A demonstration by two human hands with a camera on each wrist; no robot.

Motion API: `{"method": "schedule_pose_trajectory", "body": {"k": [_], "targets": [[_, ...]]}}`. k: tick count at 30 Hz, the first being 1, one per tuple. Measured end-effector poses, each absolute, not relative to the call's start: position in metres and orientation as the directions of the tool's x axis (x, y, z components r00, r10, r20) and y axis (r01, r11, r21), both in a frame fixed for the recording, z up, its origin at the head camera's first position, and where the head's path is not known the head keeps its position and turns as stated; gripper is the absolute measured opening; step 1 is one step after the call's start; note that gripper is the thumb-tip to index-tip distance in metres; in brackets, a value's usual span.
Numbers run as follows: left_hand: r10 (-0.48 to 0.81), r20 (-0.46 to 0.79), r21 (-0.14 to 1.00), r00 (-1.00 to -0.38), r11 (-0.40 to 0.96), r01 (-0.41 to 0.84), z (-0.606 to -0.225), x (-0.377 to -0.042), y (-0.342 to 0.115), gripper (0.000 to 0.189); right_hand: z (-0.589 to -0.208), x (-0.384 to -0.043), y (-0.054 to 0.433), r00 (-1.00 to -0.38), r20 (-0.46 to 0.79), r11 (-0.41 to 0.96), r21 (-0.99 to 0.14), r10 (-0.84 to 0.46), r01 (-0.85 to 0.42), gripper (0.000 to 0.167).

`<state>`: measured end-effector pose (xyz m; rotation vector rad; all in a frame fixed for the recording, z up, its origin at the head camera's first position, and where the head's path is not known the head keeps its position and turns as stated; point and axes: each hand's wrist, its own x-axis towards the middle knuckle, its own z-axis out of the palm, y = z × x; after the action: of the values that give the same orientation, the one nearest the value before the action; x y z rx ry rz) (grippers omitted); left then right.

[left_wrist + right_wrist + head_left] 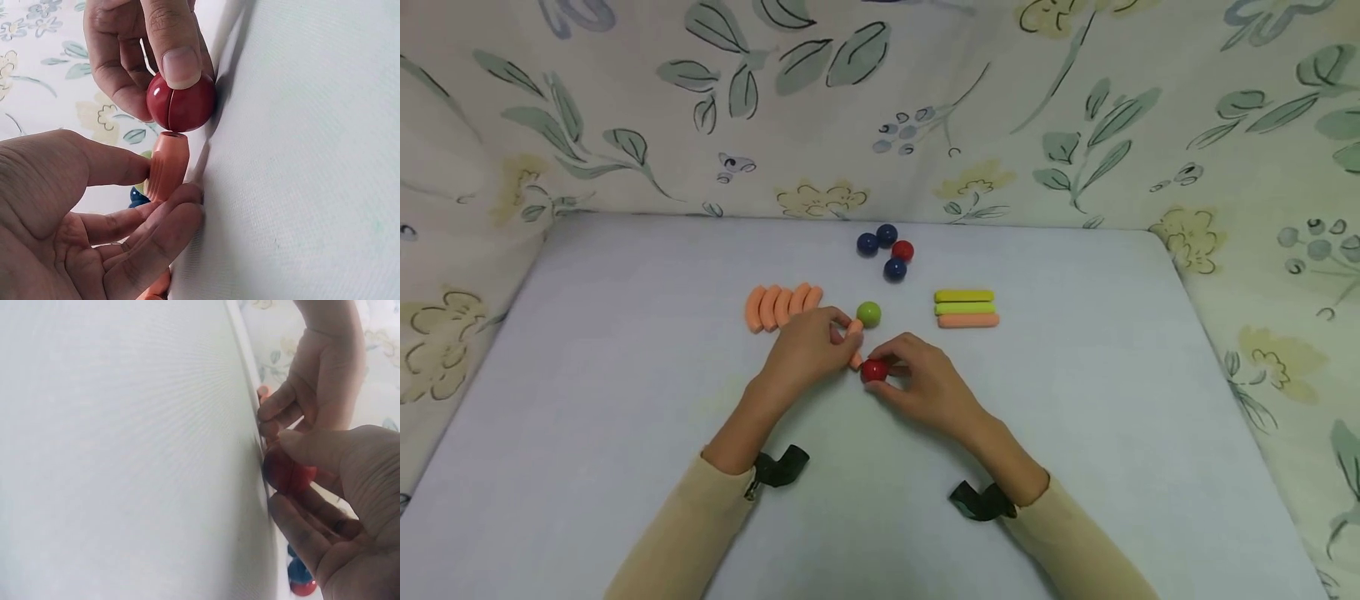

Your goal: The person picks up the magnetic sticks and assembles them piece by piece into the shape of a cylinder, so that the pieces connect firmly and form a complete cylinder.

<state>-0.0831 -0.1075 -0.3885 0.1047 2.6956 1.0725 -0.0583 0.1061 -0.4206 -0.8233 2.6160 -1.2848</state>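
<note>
Left hand: pinching an orange piece, thumb one side, fingers the other, one end left bare and facing the ball.
Right hand: gripping a red ball between thumb and fingers, seam in plain sight from the left wrist.
Meeting point: around the middle of the tabletop, nearer the far edge; ball and bare end touching or just short of it, too dim in the right-wrist view to call.
Best handling, by the look of it: line up the ball with the bare end first, then press straight along the piece; fingers off the joint, grip firm, slipping likely on something so smooth.
Green ball: just beyond the left fingertips, toward the far edge; easy to knock, so mind the knuckles.
Orange row: just beside the left hand, toward the far left corner; lift over, never sweep through.
Stick stack: off toward the far right corner, well apart from the right hand.
Blue balls: near the far edge, clustered with a second red ball; apt to roll if bumped.
Open room: widest toward the left and right edges; best to swing elbows and wrists that way.
</note>
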Motion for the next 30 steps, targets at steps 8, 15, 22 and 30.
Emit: {"method": "schedule_pose_trajectory", "body": {"k": [8,15,22,30], "targets": [[0.154,-0.215,0.666,-0.964,0.745,-0.030,-0.387,-0.080,-0.109,0.038,-0.419,-0.059,0.106,-0.834,0.093,0.498,-0.765,-0.543,-0.409,0.035],[0.173,-0.214,0.658,-0.961,0.753,-0.011,-0.383,-0.081,-0.105,0.041,-0.417,-0.055,0.107,-0.844,0.106,0.520,-0.746,-0.525,-0.416,0.037],[0.212,-0.238,0.644,-0.948,0.765,0.009,-0.383,-0.078,-0.106,0.050,-0.420,-0.053,0.105,-0.873,0.117,0.577,-0.707,-0.474,-0.408,0.036],[0.249,-0.285,0.662,-0.926,0.749,-0.003,-0.368,-0.076,-0.132,0.043,-0.416,-0.056,0.110,-0.865,0.107,0.593,-0.687,-0.489,-0.420,0.033]]}}
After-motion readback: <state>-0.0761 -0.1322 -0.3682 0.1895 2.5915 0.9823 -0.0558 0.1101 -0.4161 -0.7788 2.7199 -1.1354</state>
